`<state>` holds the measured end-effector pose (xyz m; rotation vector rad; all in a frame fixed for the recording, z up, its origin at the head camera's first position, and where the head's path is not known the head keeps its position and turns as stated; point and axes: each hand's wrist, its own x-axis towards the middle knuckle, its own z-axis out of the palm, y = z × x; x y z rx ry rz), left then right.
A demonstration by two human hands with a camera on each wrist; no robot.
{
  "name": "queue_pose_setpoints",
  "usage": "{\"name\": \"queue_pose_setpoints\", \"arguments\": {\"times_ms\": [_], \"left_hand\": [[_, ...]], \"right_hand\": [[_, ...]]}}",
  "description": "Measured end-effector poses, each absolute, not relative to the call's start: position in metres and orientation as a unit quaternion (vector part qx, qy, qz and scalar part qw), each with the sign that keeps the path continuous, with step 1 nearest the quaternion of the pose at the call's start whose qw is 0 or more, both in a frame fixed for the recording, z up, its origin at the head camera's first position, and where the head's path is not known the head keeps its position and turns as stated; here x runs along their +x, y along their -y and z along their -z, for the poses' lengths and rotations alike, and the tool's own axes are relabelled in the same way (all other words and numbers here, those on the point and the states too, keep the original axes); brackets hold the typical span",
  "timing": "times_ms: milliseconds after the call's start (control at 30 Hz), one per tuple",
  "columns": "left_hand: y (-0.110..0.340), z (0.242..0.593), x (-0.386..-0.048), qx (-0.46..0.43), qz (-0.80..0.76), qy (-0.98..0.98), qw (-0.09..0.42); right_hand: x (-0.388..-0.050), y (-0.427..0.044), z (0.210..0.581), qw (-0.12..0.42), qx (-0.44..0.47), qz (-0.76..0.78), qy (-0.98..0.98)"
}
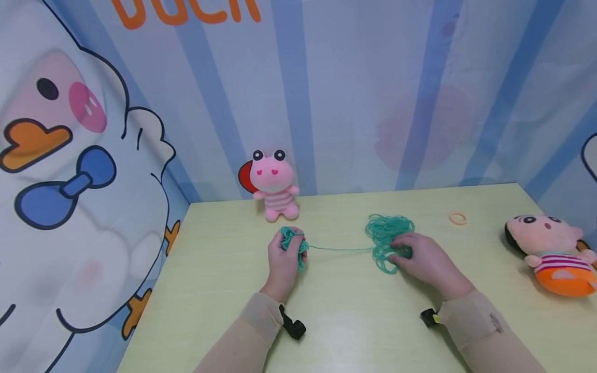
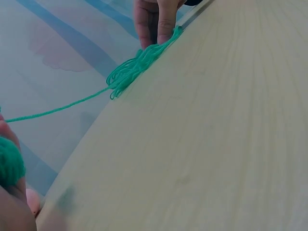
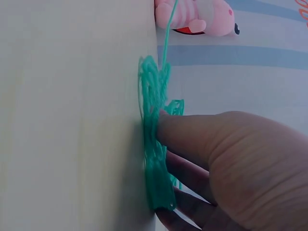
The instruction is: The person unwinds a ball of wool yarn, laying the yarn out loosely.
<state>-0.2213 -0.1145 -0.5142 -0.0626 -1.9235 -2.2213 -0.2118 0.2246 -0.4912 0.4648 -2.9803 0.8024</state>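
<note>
Left hand (image 1: 282, 267) has its fingers curled round a small wad of green yarn (image 1: 290, 236), and from it I can see a single strand (image 1: 340, 249) running almost straight across to a looped green skein (image 1: 389, 228) on the pale counter (image 1: 340, 316). Thumb and fingers of the right hand (image 1: 426, 261) pinch that skein, while a pink plush toy (image 1: 275, 178) stands at the counter's far edge.

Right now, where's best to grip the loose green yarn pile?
Probably grip the yarn pile at its right edge, from the right, like the right hand: the single strand leaves leftward to the left hand, so keep that side free.
</note>
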Motion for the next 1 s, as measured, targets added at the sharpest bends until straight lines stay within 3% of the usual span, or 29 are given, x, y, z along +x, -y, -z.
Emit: {"name": "queue_pose_setpoints", "arguments": {"times_ms": [400, 667, 833, 1000], "left_hand": [[0.114, 0.514, -0.221, -0.025, 0.755, 0.648, 0.101], [0.114, 0.513, -0.222, -0.025, 0.751, 0.655, 0.086], [0.114, 0.512, -0.222, -0.034, 0.755, 0.649, 0.083], [0.114, 0.515, -0.222, -0.048, 0.765, 0.638, 0.066]], "right_hand": [[-0.243, -0.216, 0.49, -0.009, 0.113, -0.26, 0.959], [-0.223, -0.17, 0.477, 0.107, 0.16, -0.305, 0.933], [-0.208, -0.109, 0.472, 0.068, 0.231, -0.326, 0.914], [-0.209, -0.077, 0.475, 0.033, 0.238, -0.326, 0.914]]}}
